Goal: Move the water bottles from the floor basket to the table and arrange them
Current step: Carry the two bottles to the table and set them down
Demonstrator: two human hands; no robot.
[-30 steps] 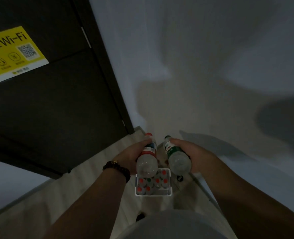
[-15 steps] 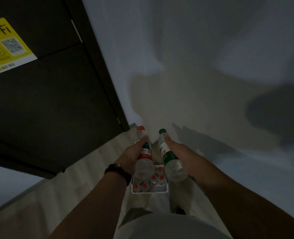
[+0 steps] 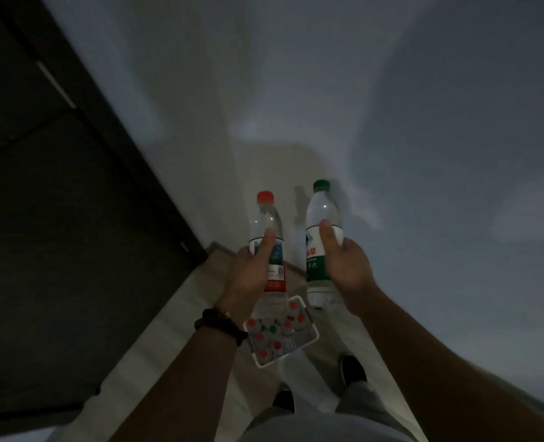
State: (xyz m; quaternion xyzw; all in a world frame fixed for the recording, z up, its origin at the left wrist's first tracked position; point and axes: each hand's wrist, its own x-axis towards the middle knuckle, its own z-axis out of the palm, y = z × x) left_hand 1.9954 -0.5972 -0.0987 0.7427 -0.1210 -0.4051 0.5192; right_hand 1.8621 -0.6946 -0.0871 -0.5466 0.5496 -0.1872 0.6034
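Holding one bottle each, both hands were up in front of the person. The left hand [image 3: 248, 275] was wrapped around the red-capped bottle [image 3: 266, 218], with the thumb pressed flat on its label. The right hand [image 3: 347, 266] was wrapped around the green-capped bottle [image 3: 323, 212] the same way, thumb on the white and green label. Both bottles stood nearly straight up, caps on top, side by side but not touching.

Down below them, on the pale floor [image 3: 168, 330], sat the white basket [image 3: 314, 334]. It lay under the left hand's bottle. More bottles [image 3: 274, 330] stood inside it, and only their round caps showed, most of them red and one green.

The bottom of the red-capped bottle covered the far edge of the basket. The fingers of both hands were hidden behind the bottles. A dark bead bracelet [image 3: 219, 323] was on the left wrist. Two dark shoes [image 3: 352, 370] showed near the basket, partly hidden by grey trousers. A big dark door [image 3: 57, 218] filled the left side. Everything was dim and a bit blurry, so the words on the labels were hard to read.
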